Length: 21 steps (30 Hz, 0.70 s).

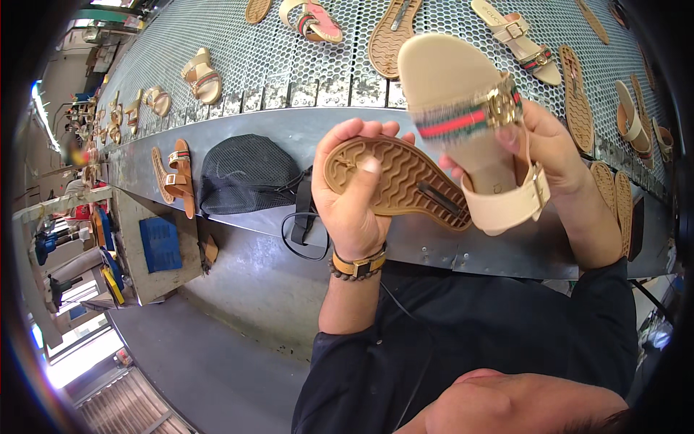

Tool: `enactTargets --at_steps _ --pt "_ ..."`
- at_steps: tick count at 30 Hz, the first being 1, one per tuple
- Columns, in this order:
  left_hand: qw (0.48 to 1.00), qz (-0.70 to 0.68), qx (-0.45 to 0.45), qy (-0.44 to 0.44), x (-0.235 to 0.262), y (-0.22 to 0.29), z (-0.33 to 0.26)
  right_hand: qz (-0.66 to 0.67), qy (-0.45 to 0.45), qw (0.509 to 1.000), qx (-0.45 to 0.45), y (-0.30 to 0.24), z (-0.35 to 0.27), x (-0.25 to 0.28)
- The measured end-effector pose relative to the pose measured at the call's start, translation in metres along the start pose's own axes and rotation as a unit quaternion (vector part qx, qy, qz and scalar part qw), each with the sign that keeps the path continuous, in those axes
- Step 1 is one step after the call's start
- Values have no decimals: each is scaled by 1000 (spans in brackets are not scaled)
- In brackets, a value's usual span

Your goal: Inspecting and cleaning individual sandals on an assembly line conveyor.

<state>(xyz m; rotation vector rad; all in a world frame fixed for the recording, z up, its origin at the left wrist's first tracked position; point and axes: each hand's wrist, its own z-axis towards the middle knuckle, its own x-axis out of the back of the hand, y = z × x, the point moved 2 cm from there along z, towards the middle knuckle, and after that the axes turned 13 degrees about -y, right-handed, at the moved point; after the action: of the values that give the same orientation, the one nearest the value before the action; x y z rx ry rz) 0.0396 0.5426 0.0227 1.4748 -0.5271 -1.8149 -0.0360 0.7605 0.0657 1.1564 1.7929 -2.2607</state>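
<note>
My left hand (354, 192) is wrapped round a tan rubber sandal sole (401, 177), its wavy tread turned up and my thumb pressed on it. In my right hand (553, 148) is a cream sandal (455, 79) with a green-and-red striped band, a gold ornament and a buckled cream strap. My right fingers grip it from the side by the straps. The sandal's strap end overlaps the narrow end of the sole, and I cannot tell whether they touch. Both are held above the metal ledge in front of me.
A perforated metal conveyor (267, 50) carries several sandals and soles beyond the ledge. On the ledge (434, 253) lie a black mesh bag (249, 173) and a brown sandal (181, 173) to the left, with tan soles (623, 206) to the right. A blue panel (159, 244) is at lower left.
</note>
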Motion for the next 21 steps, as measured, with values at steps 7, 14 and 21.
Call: enactTargets --at_steps 7,14,21 --pt "989 -146 -25 1 -16 -10 1 -11 -8 997 -78 31 -7 -2" --pt "997 -64 -18 -49 -30 -15 1 -38 37 988 -144 38 -12 -7" --pt "996 -40 -33 -69 -38 -22 -3 -64 44 986 -149 32 -19 -11"
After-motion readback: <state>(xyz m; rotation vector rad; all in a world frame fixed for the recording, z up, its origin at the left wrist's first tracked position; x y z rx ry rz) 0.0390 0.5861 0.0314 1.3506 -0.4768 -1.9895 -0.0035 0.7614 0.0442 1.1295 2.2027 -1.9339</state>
